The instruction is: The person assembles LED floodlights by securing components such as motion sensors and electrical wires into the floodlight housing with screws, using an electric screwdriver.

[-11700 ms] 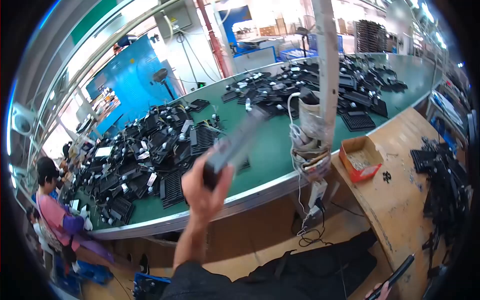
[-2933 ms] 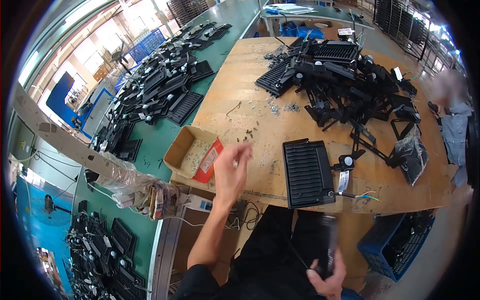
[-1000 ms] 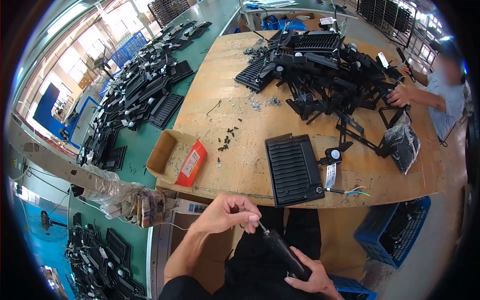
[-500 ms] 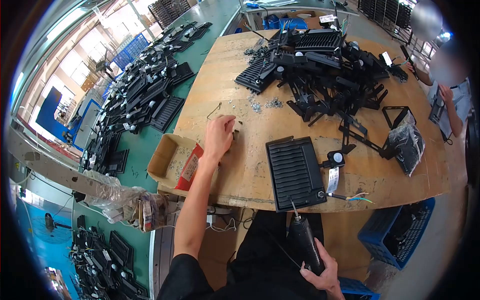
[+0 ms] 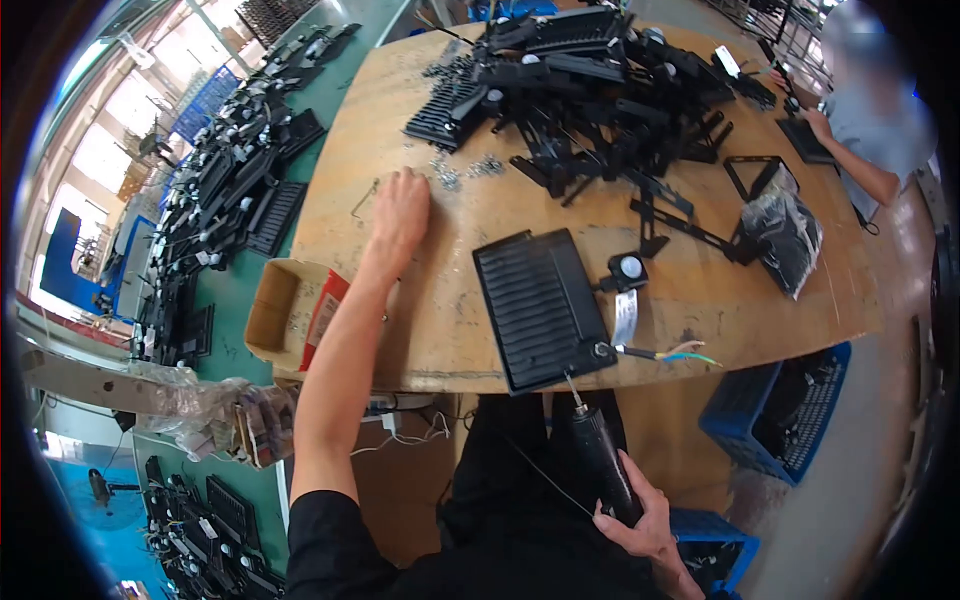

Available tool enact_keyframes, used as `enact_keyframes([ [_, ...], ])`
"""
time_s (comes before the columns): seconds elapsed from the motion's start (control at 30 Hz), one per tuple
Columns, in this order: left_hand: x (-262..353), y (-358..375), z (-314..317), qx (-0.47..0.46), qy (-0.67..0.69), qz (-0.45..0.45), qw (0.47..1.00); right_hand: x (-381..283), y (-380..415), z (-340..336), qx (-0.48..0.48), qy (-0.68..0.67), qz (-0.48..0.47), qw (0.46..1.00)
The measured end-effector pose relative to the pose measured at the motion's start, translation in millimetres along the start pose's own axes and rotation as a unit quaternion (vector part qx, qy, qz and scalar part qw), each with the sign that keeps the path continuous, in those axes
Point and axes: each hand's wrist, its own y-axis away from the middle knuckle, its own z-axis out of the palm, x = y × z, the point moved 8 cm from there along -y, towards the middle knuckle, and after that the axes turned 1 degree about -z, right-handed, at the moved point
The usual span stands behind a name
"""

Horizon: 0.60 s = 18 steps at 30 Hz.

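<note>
My right hand [image 5: 640, 515] is wrapped around a black electric screwdriver [image 5: 605, 462], low in front of my lap. Its bit points up to the near edge of a black floodlight [image 5: 545, 310], which lies ribbed side up on the table. A sensor [image 5: 628, 268] with a white dome, a label and a cable with coloured wires hang off the floodlight's right side. Out to the left, my left hand [image 5: 402, 212] rests on the wood, fingers together and bent down, beside scattered small screws [image 5: 447, 175]. What its fingertips hold is hidden. A thin bent metal rod [image 5: 366, 198] lies just left of it.
A cardboard box [image 5: 275, 310] of small hardware stands at the table's left edge. Black brackets and floodlights [image 5: 600, 100] are heaped at the back. A plastic bag [image 5: 785, 240] lies on the right. Blue crates [image 5: 775, 415] stand below. Another person [image 5: 870, 110] works at the far right.
My left hand has moved forward across the table to the small screws, its fingers turned down. The view has shifted; my right hand keeps the screwdriver near the floodlight's edge.
</note>
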Motion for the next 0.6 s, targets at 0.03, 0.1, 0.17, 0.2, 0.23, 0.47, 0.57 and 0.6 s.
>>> enact_keyframes([
  [0.03, 3.0, -1.2, -5.2, 0.01, -0.003, -0.002, 1.0, 1.6, 6.4, 0.9, -0.001, -0.003, 0.013, 1.0],
  [0.1, 11.2, 2.4, -22.8, 0.018, 0.07, -0.058, 0.996, 5.5, 16.1, 1.6, 0.008, -0.01, 0.024, 1.0],
  [0.17, 28.3, 13.5, -45.6, 0.06, 0.204, -0.121, 0.97, 12.1, 25.4, 5.7, 0.006, -0.02, 0.033, 0.999],
  [0.2, 50.8, 21.2, -52.8, 0.056, 0.208, -0.118, 0.969, 13.2, 28.9, 6.6, 0.011, -0.021, 0.038, 0.999],
  [0.23, 73.2, 29.7, -57.8, 0.044, 0.298, -0.123, 0.946, 15.5, 30.4, 7.8, 0.015, -0.03, 0.057, 0.998],
  [0.47, 137.8, 56.4, -74.5, 0.034, 0.421, -0.075, 0.903, 24.3, 22.4, 7.7, 0.04, -0.101, 0.097, 0.989],
  [0.57, 132.2, 57.1, -73.1, 0.027, 0.458, -0.109, 0.882, 25.2, 22.1, 12.6, 0.026, -0.161, 0.172, 0.972],
  [0.6, 132.3, 58.2, -75.0, 0.026, 0.457, -0.11, 0.882, 28.0, 22.2, 14.6, 0.024, -0.162, 0.172, 0.971],
])
